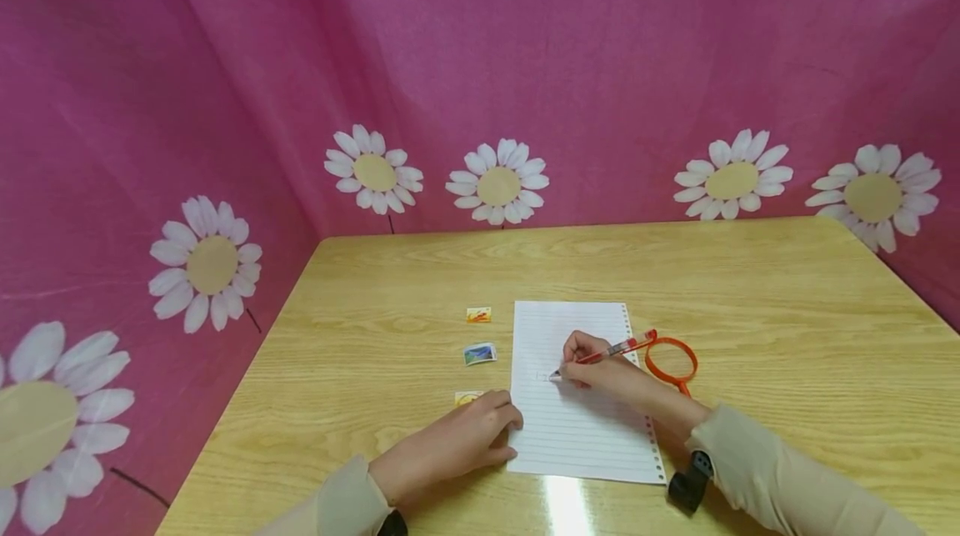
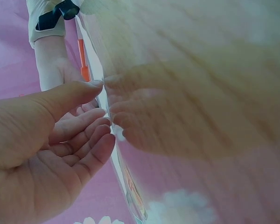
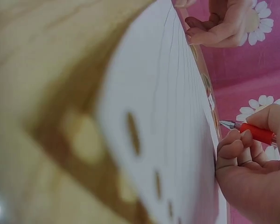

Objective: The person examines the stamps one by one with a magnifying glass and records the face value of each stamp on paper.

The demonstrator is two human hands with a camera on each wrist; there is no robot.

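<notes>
I'm pinching a red pen (image 1: 627, 346) in my right hand (image 1: 602, 373), apparently mid-writing on lined paper (image 1: 577, 444); left hand (image 1: 477, 433) resting loose-fingered; next stroke likely needing steadiness.

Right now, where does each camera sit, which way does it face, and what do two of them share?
Head: worn on the head, faces forward and down at the table and lined sheet; left hand, right hand and sleeves show.
Left wrist: on that wrist, looks low across the table past the left hand; right arm shows beyond.
Right wrist: on that wrist, looks low across the lined sheet; right hand and part of left hand show.
Head and right wrist share: red pen in right hand, lined sheet.
</notes>
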